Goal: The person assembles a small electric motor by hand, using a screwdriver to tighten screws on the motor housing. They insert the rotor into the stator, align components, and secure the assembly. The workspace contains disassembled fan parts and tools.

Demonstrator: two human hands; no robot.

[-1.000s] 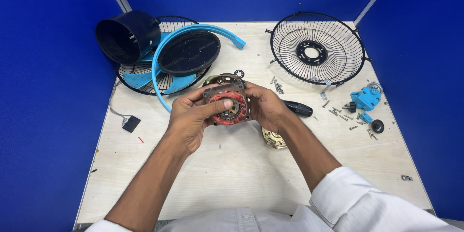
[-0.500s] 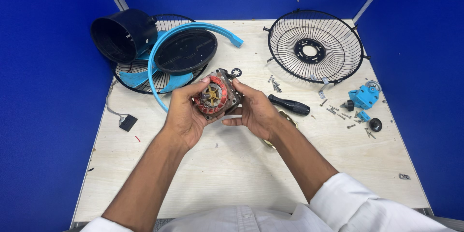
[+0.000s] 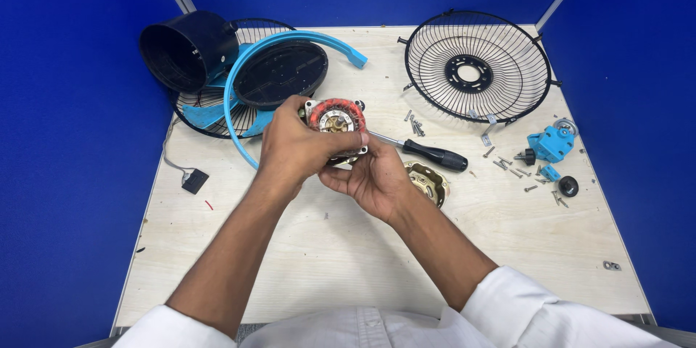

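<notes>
The fan motor [image 3: 336, 119], its red windings facing up, sits above the bench [image 3: 304, 261] between both hands: the left hand [image 3: 297, 148] has a closed grip over its side, the right hand [image 3: 366, 181] cups it from below. A slip could drop it onto the metal end cap [image 3: 428, 181] or scatter the loose screws [image 3: 415, 125] beside the screwdriver [image 3: 431, 152].

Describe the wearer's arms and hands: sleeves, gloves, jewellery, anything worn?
Both hands are bare: the left hand and right hand show no gloves, rings or watch. White fabric shirt sleeves are pushed up towards the elbows, leaving both forearms uncovered. No cables, straps or markings show on either arm.
</notes>
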